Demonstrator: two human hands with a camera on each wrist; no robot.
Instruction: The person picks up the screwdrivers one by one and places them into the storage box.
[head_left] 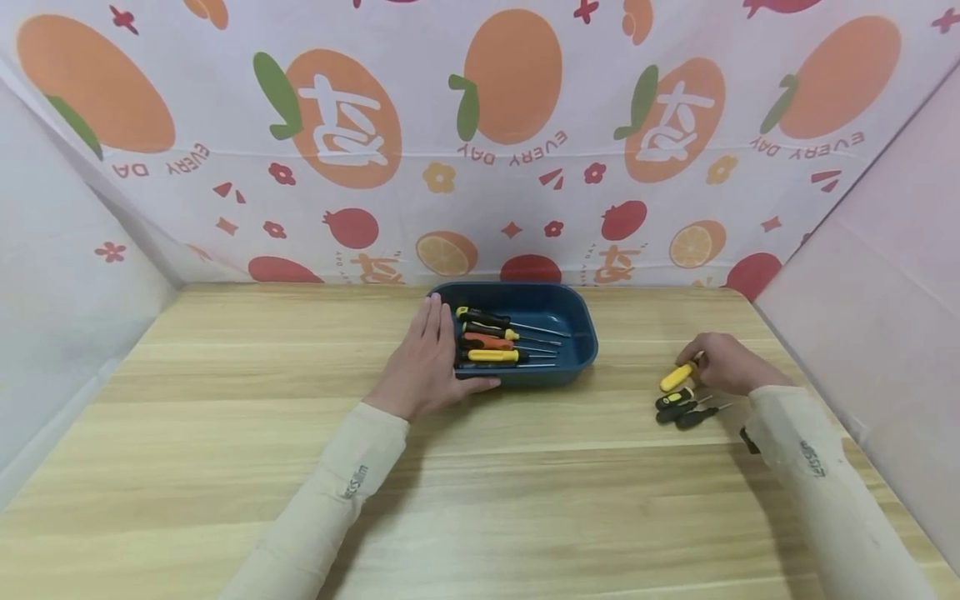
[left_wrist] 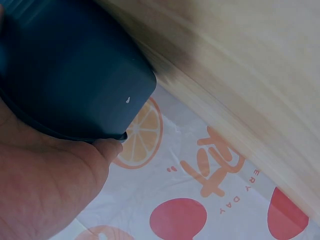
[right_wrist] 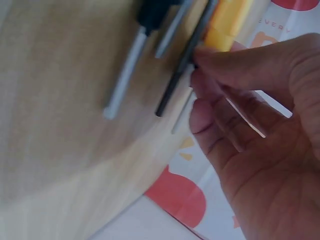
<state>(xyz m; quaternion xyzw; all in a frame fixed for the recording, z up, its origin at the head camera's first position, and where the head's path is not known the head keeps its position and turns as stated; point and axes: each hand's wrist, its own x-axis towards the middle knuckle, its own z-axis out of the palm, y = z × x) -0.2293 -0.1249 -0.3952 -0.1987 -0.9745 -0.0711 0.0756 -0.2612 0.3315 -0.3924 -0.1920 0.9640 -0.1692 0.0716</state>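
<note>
A dark blue bin (head_left: 540, 377) stands at the back of the table. My left hand (head_left: 423, 362) lies against its left end, fingers straight and thumb along the front wall; the left wrist view shows a digit at the bin's rim (left_wrist: 75, 75). Inside are several screwdrivers, among them a yellow-handled one (head_left: 492, 356) and an orange-handled one (head_left: 486, 342). At the right, my right hand (head_left: 727, 364) pinches a screwdriver with a yellow handle (head_left: 677, 377) between thumb and fingers. Just below it lie a black-and-yellow screwdriver (head_left: 674, 398) and black-handled screwdrivers (head_left: 697, 418).
A wooden table (head_left: 480, 500) carries everything. Behind it hangs a white cloth (head_left: 495, 192) printed with oranges and other fruit. Pale walls (head_left: 877, 317) close off both sides.
</note>
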